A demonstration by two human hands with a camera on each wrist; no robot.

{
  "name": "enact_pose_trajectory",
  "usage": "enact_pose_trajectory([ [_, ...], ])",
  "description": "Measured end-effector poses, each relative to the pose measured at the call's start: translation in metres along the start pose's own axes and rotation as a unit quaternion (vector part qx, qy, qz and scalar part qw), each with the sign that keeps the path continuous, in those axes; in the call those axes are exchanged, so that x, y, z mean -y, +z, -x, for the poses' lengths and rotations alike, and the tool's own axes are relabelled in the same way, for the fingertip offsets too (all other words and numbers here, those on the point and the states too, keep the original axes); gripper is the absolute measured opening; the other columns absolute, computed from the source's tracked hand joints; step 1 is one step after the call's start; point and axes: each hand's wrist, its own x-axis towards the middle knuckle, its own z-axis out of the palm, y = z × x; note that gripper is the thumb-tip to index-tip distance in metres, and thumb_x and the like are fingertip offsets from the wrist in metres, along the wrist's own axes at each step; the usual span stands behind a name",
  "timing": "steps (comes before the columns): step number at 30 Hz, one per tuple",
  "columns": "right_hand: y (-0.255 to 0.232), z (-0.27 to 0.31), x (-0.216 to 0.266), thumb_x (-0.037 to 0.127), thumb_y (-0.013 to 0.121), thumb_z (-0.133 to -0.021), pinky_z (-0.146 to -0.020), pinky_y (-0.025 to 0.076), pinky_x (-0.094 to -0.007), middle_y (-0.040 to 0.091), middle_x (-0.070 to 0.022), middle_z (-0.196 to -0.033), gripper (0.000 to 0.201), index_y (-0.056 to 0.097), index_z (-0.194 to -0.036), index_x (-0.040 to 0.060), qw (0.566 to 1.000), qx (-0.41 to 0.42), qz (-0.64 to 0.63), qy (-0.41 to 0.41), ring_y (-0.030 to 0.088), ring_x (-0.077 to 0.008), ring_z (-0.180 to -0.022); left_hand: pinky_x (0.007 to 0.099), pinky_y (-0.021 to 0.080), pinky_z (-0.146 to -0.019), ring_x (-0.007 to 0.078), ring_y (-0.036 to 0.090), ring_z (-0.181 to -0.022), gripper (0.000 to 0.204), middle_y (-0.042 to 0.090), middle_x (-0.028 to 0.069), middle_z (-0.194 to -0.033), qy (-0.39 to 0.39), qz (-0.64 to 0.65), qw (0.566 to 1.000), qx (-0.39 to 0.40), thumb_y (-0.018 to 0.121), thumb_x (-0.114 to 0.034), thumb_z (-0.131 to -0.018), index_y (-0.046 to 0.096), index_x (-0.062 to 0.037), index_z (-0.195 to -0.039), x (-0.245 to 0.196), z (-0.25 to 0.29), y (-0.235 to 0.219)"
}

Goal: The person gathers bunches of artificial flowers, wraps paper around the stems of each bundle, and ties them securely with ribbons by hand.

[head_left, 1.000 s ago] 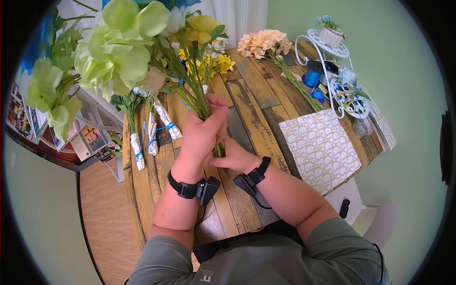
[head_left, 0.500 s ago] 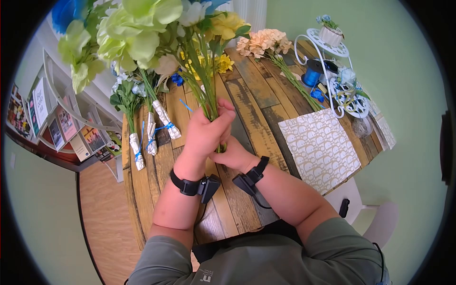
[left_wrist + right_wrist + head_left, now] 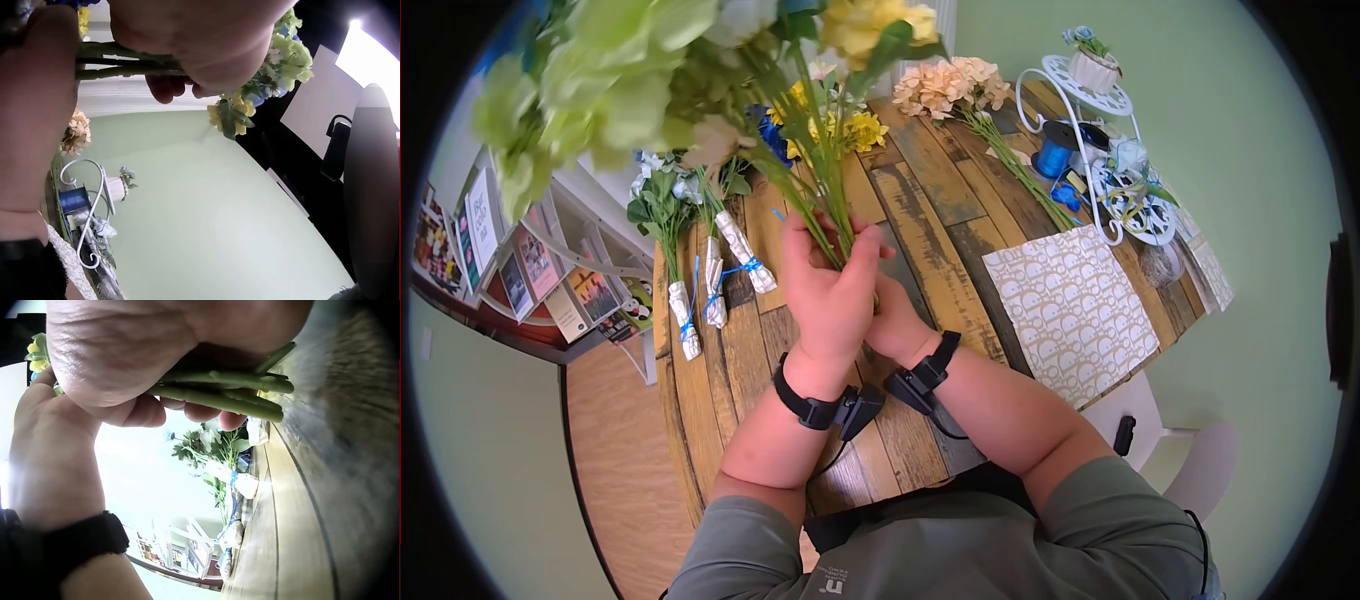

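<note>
A bunch of flowers (image 3: 605, 85) with pale green, yellow and white blooms leans to the upper left in the head view, partly out of frame. My left hand (image 3: 832, 285) is around its green stems (image 3: 832, 205), thumb on the near side and fingers behind. Lower down, my right hand (image 3: 900, 322) grips the same stems, largely hidden behind the left in the head view. In the right wrist view the cut stem ends (image 3: 250, 403) stick out past my right hand's curled fingers.
Several small bouquets (image 3: 745, 255) with paper-wrapped, blue-tied stems lie on the left of the wooden table (image 3: 920, 440). Peach flowers (image 3: 950, 88) lie at the back. To the right are patterned paper (image 3: 1072, 315), a blue ribbon spool (image 3: 1055, 150) and a white wire stand (image 3: 1090, 85).
The bunch first swung right, then tipped back to the left and nearer the head camera. My left hand has turned and its grip looks looser; the right still holds the lower stems.
</note>
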Motion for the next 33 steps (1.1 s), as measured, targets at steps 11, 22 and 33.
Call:
enact_pose_trajectory([
  [11,0.003,0.008,0.006,0.014,0.069,-0.088,-0.079,0.053,-0.0384,0.069,-0.0214,-0.098,0.032,0.063,-0.117,0.0016,0.995,-0.064,0.067,-0.026,0.069,-0.0358,-0.091,0.0272,0.051,-0.085,0.0149,0.062,-0.098,0.049,0.061,0.0087,-0.115,0.189,-0.336,0.922,0.034,0.068,0.006,-0.086,0.05,0.0009,-0.131,-0.008,-0.011,-0.023],
  [22,0.002,0.003,0.02,0.014,0.069,-0.088,-0.079,0.054,-0.0393,0.071,-0.0199,-0.099,0.035,0.064,-0.122,0.0068,0.987,-0.111,0.109,-0.037,0.07,-0.0383,-0.094,0.0245,0.045,-0.058,0.0078,0.054,-0.066,0.046,0.055,-0.0004,-0.082,-0.098,-0.102,0.988,0.063,0.066,-0.002,-0.092,0.047,-0.0034,-0.133,-0.007,-0.009,-0.007],
  [33,-0.002,-0.003,0.003,0.026,0.079,-0.082,-0.082,0.054,-0.0413,0.07,-0.0209,-0.102,0.04,0.063,-0.113,0.0057,0.995,-0.028,0.098,-0.001,0.069,-0.0388,-0.097,0.0237,0.028,-0.042,0.0045,0.037,-0.045,0.016,0.044,-0.0034,-0.061,-0.163,0.074,0.979,0.096,0.06,-0.016,-0.102,0.051,-0.0039,-0.108,-0.001,-0.022,-0.032],
])
